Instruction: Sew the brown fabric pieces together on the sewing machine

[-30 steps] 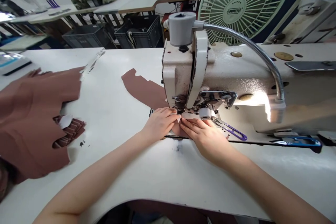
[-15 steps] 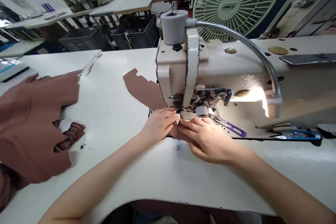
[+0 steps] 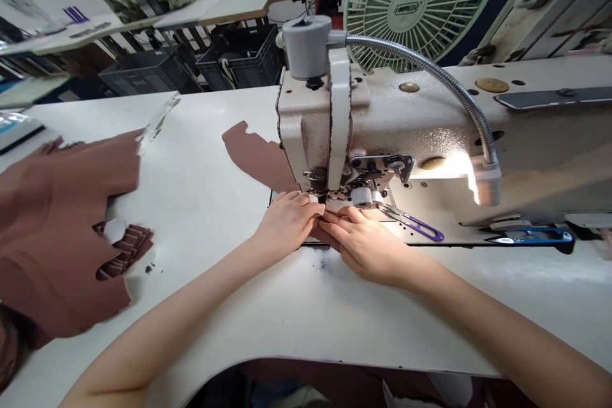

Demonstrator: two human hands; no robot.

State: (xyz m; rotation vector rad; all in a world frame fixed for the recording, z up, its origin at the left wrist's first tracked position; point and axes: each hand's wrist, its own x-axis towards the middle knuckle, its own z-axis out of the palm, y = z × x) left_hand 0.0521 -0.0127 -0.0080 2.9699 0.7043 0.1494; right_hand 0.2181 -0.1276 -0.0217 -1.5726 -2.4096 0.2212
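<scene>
Crate (image 3: 258,54) with pale strapping (image 3: 228,71) sits beyond both hands (image 3: 287,226) (image 3: 363,245).

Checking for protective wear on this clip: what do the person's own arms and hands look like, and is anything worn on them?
The left hand and right hand wear no gloves. The left forearm and right forearm are bare: no sleeve, watch or bracelet shows within the picture.

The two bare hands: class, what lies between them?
The head view shows a reddish-brown fabric piece between the left hand and right hand, beside the cream sewing machine.
</scene>
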